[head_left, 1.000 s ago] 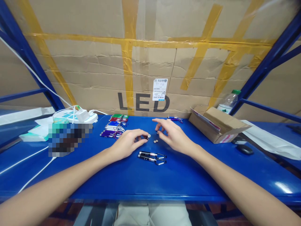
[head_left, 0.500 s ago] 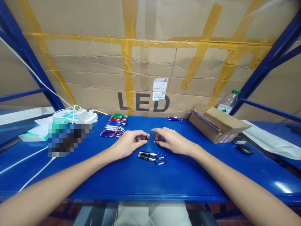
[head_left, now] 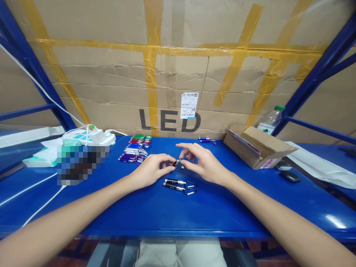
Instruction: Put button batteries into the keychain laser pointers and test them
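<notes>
My left hand (head_left: 151, 170) is closed, with thumb and fingertips pinching a short black tube with a silver end (head_left: 175, 163). My right hand (head_left: 204, 163) meets the tube's silver end, thumb and fingertip pressed together over a tiny piece too small to make out. Below the fingertips a small round silver disc (head_left: 182, 167) lies on the blue table. Partly hidden behind the right fingers is another small silver piece (head_left: 187, 157). Closer to me, two black keychain penlights (head_left: 175, 184) with carabiner clips lie side by side.
Rows of green, red, blue, silver and purple penlights (head_left: 136, 148) lie at the back left. Two blue penlights (head_left: 205, 140) rest by the cardboard wall. Left stands a power strip (head_left: 105, 139) with cables; right, an open carton (head_left: 258, 148) and a black mouse (head_left: 289, 176).
My right hand has lifted off the table and moved left to the tube's end. The tube in my left hand has tipped towards it, and the disc below now shows uncovered.
</notes>
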Motion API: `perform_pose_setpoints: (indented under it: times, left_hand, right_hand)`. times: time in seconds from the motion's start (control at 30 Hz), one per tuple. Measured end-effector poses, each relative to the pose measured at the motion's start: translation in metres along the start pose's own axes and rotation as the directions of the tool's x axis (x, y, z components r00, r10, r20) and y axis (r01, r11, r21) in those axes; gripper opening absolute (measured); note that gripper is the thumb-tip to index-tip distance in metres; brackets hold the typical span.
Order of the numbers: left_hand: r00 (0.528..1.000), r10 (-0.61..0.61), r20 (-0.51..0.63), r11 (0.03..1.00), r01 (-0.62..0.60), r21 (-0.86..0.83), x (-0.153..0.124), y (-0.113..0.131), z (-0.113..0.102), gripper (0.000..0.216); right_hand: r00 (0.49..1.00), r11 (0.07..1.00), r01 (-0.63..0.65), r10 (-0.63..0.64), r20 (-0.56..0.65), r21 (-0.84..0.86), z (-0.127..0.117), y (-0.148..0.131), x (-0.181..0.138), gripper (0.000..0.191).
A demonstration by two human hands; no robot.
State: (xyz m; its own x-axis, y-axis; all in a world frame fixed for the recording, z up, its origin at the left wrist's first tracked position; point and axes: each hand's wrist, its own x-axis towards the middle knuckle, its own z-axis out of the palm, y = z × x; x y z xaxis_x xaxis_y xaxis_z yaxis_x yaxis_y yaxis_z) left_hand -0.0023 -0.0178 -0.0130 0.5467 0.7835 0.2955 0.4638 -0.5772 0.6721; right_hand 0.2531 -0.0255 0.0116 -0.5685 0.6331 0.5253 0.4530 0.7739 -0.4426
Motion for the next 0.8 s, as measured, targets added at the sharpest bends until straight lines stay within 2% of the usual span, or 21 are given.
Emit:
perform_pose_setpoints:
  times: [0.23, 0.8]
  left_hand:
    - [1.000, 0.011, 0.012, 1.000, -0.011, -0.009, -0.0006, 0.0027, -0.0004, 0.024]
    - [0.999, 0.031, 0.022, 0.999, -0.031, 0.014, -0.0014, 0.0035, -0.0003, 0.023]
  right_hand:
    - [0.996, 0.996, 0.082, -0.082, 0.020, -0.021, 0.0018, -0.0043, -0.0018, 0.047]
    - [0.998, 0.999, 0.046, -0.046, 0.036, 0.016, 0.0019, -0.0035, -0.0008, 0.039]
